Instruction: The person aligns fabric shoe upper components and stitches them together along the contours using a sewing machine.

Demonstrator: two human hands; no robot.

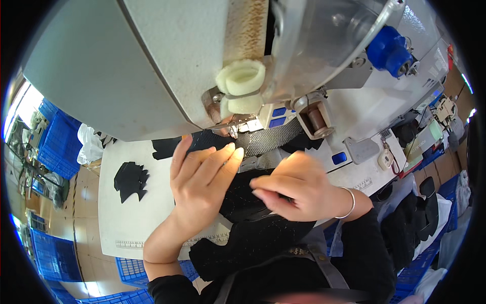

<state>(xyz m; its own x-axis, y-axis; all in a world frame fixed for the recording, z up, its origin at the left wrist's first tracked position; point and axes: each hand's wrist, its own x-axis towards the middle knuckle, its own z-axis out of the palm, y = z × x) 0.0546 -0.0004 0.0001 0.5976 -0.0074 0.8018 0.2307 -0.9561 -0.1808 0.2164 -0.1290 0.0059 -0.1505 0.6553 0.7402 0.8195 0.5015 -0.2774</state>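
Beneath the sewing machine's needle area [234,131] lies dark mesh fabric [207,140], with a grey metallic-looking mesh [271,139] to its right. My left hand [200,177] has its fingers stretched forward, fingertips close by the needle on the dark fabric. Just right of it, my right hand [306,187] is closed, thumb and forefinger pinched over a black fabric piece [243,195]; whatever sits between those fingers is too small to make out. A larger black piece with loose threads [253,243] hangs over the table's front edge toward my lap.
Cut black pieces [130,181] rest on the white table [114,218] at left. A spool [318,121] sits right of the needle, and a blue knob [390,50] is higher up. Blue crates [55,256] stand left; more black pieces [412,218] lie in a crate at right.
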